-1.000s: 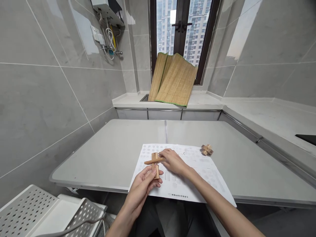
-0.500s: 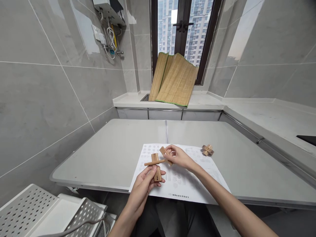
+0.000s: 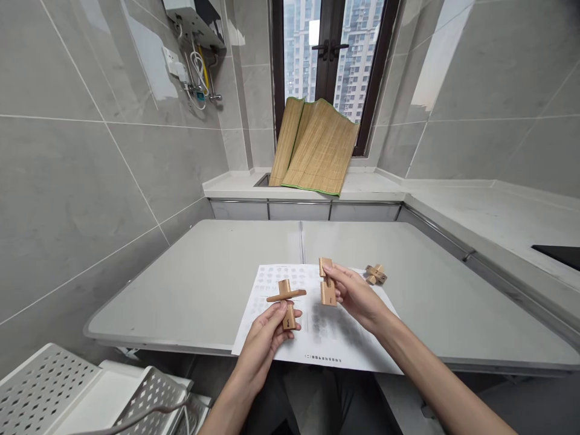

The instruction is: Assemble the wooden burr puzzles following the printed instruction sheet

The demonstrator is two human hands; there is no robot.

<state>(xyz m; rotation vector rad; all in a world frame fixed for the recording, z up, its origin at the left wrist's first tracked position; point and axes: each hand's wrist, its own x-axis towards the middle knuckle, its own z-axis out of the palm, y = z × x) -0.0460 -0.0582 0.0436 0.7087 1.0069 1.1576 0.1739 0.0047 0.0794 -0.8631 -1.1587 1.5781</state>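
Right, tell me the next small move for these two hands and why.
Probably bring the right hand with its notched wooden bar left toward the crossed wooden pieces in the left hand. The bar is held upright, apart from the cross, with a clear gap between them above the printed sheet.

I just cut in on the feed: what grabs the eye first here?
Two hands over a printed sheet on the grey table: the left hand holds a crossed pair of wooden pieces, the right hand a single wooden block. Behind, a bamboo mat leans against the window.
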